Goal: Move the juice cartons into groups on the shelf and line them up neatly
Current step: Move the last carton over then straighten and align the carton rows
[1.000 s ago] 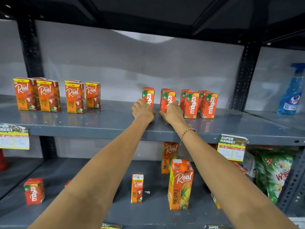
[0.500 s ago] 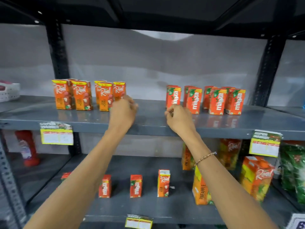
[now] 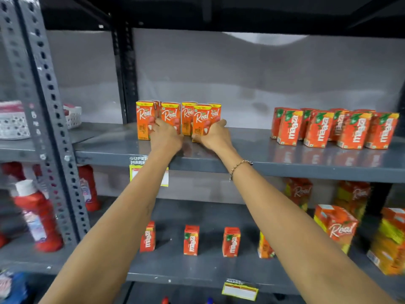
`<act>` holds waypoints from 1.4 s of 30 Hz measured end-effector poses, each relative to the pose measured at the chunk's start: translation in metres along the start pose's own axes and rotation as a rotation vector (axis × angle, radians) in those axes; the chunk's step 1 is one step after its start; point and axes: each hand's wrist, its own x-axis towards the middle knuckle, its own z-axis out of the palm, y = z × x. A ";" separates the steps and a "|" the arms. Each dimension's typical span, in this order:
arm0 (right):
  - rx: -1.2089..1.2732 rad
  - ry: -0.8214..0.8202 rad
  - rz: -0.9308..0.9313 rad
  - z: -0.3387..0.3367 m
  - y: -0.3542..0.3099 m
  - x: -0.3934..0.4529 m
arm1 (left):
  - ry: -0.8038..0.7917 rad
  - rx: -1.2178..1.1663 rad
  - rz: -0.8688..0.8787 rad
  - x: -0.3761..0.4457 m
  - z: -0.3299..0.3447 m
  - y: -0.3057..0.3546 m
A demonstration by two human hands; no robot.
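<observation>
Head view, only one going: working on the Real cartons (image 3: 178, 119) on the upper shelf (image 3: 252, 154), toward its left end, a bit back from the front edge. Left hand (image 3: 167, 137) pressing against the fronts of the two left-side cartons, fingers curled loosely around a lower corner, not really closed on anything. Right hand (image 3: 215, 134) wrapping the front right carton (image 3: 201, 121), fingers reaching around its far side, thumb low near the base. Looks like a hold, though can't tell how firm.

Doing it well, probably: squeezing both hands inward so the gaps close, then nudging that forward carton back till all fronts are sitting flush. Keeping pressure low on the boxes, since pushing high on these tall narrow ones is likely tipping them. Sliding rather than lifting.

Maaza cartons (image 3: 335, 128) already grouped toward the right end of the same shelf, well apart from the Real bunch, slightly staggered.

Containers: white perforated basket (image 3: 73, 116) sitting on the neighbouring shelf bay at far left, something pinkish inside, too blurry for more. Lower shelf (image 3: 197, 273) carrying three loose Maaza packs (image 3: 191, 240) spaced out in a row.
</observation>
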 end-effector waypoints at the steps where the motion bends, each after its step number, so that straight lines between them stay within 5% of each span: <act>1: 0.002 0.005 0.011 0.004 -0.001 0.002 | -0.004 0.018 -0.005 0.003 0.001 0.000; 11: -0.108 0.153 0.115 0.006 0.002 0.012 | 0.060 0.169 0.035 0.017 0.024 0.013; 32: -0.109 0.098 0.059 0.002 0.003 -0.001 | -0.025 0.055 0.109 0.009 0.023 0.017; 35: -0.082 0.060 0.080 -0.016 0.014 -0.003 | 0.037 0.097 0.075 0.003 0.019 0.016; 38: -0.257 0.147 0.057 -0.063 0.051 -0.008 | 0.261 0.011 0.256 -0.009 0.019 0.018; 42: -0.378 0.291 0.213 -0.131 0.107 -0.007 | 0.104 -0.050 0.364 -0.025 0.026 0.044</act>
